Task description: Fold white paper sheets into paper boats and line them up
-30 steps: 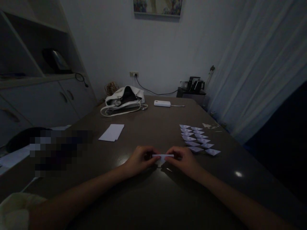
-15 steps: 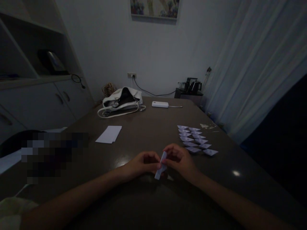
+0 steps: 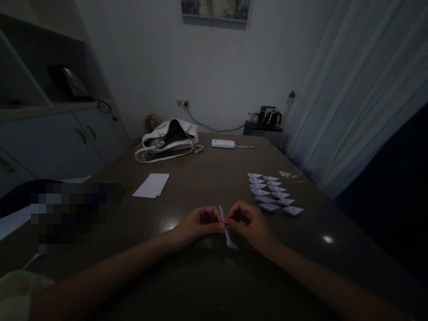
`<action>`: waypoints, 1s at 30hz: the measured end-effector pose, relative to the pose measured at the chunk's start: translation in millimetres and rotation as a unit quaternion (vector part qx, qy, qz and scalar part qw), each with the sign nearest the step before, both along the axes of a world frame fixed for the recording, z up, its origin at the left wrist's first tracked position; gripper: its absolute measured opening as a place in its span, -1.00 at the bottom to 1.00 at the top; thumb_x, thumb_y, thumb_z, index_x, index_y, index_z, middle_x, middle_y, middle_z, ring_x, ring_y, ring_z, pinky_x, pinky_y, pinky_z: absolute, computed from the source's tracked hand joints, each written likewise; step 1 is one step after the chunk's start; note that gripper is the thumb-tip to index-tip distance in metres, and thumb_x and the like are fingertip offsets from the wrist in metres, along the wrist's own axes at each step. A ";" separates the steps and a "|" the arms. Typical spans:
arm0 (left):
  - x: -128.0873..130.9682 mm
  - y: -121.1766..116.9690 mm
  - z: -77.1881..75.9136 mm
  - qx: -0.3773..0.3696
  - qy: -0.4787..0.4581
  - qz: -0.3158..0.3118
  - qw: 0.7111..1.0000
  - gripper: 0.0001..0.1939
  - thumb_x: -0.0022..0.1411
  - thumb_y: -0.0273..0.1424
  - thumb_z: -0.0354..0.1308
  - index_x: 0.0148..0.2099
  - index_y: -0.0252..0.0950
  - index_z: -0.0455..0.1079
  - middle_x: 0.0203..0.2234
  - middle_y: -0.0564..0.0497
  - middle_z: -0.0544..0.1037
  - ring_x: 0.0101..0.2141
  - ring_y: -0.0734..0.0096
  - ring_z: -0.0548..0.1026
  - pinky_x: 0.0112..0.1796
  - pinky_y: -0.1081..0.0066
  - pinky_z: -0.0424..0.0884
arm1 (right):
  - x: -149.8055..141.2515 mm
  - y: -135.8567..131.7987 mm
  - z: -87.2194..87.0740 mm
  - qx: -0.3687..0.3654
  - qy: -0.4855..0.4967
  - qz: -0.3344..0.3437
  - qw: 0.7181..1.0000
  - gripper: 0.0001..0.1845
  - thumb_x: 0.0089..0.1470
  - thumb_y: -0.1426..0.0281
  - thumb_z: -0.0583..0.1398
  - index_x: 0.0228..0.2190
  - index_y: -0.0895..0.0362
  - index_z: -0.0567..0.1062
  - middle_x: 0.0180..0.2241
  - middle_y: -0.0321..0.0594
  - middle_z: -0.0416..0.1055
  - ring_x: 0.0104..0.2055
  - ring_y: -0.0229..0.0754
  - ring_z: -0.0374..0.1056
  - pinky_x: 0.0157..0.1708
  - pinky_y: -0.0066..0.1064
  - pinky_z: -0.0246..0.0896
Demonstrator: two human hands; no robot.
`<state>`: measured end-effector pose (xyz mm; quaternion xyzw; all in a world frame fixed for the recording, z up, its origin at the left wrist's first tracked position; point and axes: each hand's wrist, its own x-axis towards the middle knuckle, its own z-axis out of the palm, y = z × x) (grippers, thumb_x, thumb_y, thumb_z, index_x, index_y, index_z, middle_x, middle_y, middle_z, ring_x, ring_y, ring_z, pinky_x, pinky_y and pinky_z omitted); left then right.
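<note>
A small folded piece of white paper [image 3: 227,234] stands nearly edge-on between my hands, just above the dark table [image 3: 200,281]. My left hand [image 3: 202,223] pinches it from the left, thumb and fingers closed on it. From the other side my right hand [image 3: 250,225] pinches the same paper near its middle. Just past my right hand, several small folded paper boats [image 3: 279,195] lie in two slanting columns. A stack of flat white paper sheets [image 3: 152,186] rests farther off to the left.
A white handbag [image 3: 170,140] sits at the far left of the table, with a white power bank [image 3: 223,143] and its short cable to the right. Small paper scraps [image 3: 289,174] lie near the right edge. A blurred-out patch [image 3: 73,214] covers the left side.
The folded paper has turned between my fingers, from a broad face leaning right to a thin edge leaning left. Both hands stay in nearly the same place.
</note>
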<state>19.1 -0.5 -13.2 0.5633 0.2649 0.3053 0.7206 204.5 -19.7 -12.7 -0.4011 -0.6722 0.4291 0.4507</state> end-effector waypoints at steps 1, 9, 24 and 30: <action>0.2 0.7 -0.6 0.014 0.006 0.008 1.000 -0.76 0.01 -0.37 0.34 -0.37 -0.38 0.36 -0.46 0.04 0.48 -0.38 0.47 0.46 -0.26 0.44 0.33 | 0.3 -0.2 0.8 -0.001 -0.006 0.002 1.000 -0.80 -0.02 0.29 0.28 -0.46 0.14 0.40 -0.51 -0.33 0.34 -0.46 -0.31 0.28 -0.44 -0.46 0.20; 0.2 3.3 -8.3 0.060 0.023 0.025 0.998 -0.76 0.00 -0.40 0.34 -0.35 -0.38 0.35 -0.44 0.05 0.47 -0.37 0.48 0.45 -0.26 0.42 0.32 | -0.6 -0.5 1.8 -0.014 -0.033 0.003 0.999 -0.75 -0.06 0.25 0.31 -0.45 0.15 0.42 -0.49 -0.30 0.38 -0.45 -0.29 0.31 -0.42 -0.45 0.23; -1.1 1.0 -5.3 0.081 0.035 0.056 0.994 -0.74 0.07 -0.37 0.29 -0.25 -0.37 0.31 -0.36 0.00 0.47 -0.32 0.44 0.45 -0.25 0.39 0.35 | 1.4 -0.7 0.4 0.036 -0.087 -0.030 0.995 -0.89 0.03 0.40 0.18 -0.43 0.11 0.30 -0.48 -0.31 0.34 -0.48 -0.30 0.28 -0.46 -0.45 0.22; -1.0 -3.9 -4.3 0.144 0.064 0.051 0.986 -0.72 0.11 -0.39 0.26 -0.14 -0.39 0.33 -0.26 -0.10 0.51 -0.23 0.33 0.49 -0.16 0.30 0.40 | -1.0 -0.7 -3.6 -0.001 -0.088 -0.048 0.995 -0.76 -0.05 0.46 0.21 -0.36 0.09 0.22 -0.57 -0.42 0.26 -0.57 -0.34 0.22 -0.59 -0.52 0.07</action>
